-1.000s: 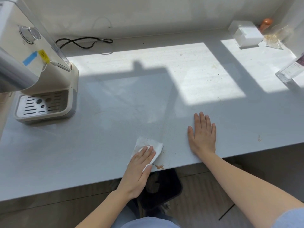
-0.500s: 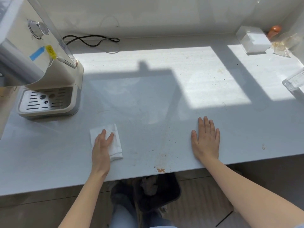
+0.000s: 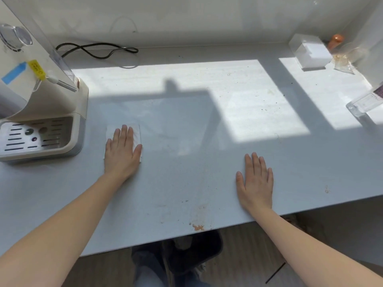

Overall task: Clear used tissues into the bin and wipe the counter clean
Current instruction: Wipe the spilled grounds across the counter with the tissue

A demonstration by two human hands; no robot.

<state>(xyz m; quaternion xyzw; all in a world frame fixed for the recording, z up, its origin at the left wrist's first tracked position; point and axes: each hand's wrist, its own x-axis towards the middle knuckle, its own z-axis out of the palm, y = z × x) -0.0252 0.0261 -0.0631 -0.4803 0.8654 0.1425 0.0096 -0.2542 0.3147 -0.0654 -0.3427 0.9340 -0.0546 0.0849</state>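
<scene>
While pressing the tissue (image 3: 135, 134) flat beside the dispenser (image 3: 41, 129) with open left hand (image 3: 121, 154), keep right hand (image 3: 256, 183) splayed, empty; sweep toward the orange stain (image 3: 198, 227).

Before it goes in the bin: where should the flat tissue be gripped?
Pinch the tissue at its exposed far-right corner, coming from above and right. It lies flat under the left hand, so only its far and right edges show. The grip likely needs a fingertip pinch.
</scene>
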